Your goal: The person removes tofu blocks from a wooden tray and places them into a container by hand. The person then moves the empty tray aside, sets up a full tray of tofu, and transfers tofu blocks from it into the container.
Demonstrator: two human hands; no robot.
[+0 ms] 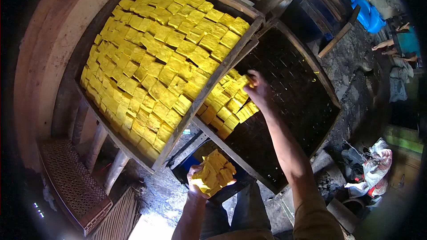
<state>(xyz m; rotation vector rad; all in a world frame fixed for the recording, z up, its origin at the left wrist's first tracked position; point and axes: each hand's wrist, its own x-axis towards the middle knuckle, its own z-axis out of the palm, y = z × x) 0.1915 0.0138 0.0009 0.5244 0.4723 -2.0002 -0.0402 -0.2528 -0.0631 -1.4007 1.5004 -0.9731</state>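
My left hand [195,182] is low in the view, its fingers wrapped round a stack of yellow blocks [214,172]. My right hand [257,88] reaches over the dark slatted tray [284,129], its thumb and fingers closed on a yellow block [243,81]. Beside that hand, rows of yellow blocks [220,100] lie in the left part of the dark tray. A wooden-framed tray [209,80] to the left overlaps it and is covered with many overlapping yellow blocks [151,62].
A brown crate [75,182] stands at the lower left near wooden posts [116,169]. Blue plastic [369,15] lies at the upper right. A white and red sack [376,169] sits at the right. Part of another person [384,44] shows at the far right.
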